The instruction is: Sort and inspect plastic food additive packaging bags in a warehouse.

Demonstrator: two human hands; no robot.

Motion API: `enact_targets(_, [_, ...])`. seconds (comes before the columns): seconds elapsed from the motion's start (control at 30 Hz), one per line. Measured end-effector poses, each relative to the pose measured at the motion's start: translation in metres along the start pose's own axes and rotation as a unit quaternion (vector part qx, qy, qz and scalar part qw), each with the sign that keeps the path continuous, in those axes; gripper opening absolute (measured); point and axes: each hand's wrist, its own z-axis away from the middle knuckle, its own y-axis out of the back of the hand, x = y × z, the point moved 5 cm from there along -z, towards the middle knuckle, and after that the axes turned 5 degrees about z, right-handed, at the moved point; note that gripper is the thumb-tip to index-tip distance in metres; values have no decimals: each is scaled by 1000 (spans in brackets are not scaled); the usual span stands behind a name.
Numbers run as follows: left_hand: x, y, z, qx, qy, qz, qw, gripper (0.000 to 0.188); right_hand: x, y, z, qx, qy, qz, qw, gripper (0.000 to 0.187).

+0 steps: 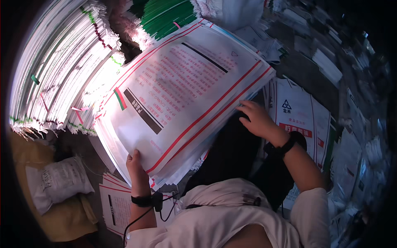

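Observation:
A thick stack of flat white printed sacks point(198, 99) with red stripes and dark bars lies slanted in front of me. My left hand point(137, 167) is closed on its near left corner, thumb on top and the other fingers hidden underneath. At the stack's right edge is my right hand point(258, 120), its fingers apart and nothing visible in them; whether they touch the edge is hard to tell. A small red and green strip point(120, 98) lies on the top sack.
Tall piles of folded white sacks point(62, 62) rise at the left, with green sacks point(167, 16) behind. A stuffed white bag point(60, 182) rests on yellow-brown cloth point(68, 223) at lower left. More printed sacks point(300, 103) lie at the right, others point(115, 206) near my left forearm.

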Motion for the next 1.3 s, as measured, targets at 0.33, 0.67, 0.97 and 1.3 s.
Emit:
enact_targets(0.33, [-23,-34,62,-39,55,-39,997,36,-96,19,2,10,52,-98,994,31])
enact_targets(0.67, [-14,-48,96,-74,85,13,994,39,-211,-21,27,-88,194,-129,968,57])
enact_targets(0.97, [-30,7,87,100,86,177,975,51,-232,-55,24,-129,211,-137,959,58])
enact_targets(1.3, [-40,7,90,29,158,260,952,53,-256,-83,19,-153,230,-153,949,63])
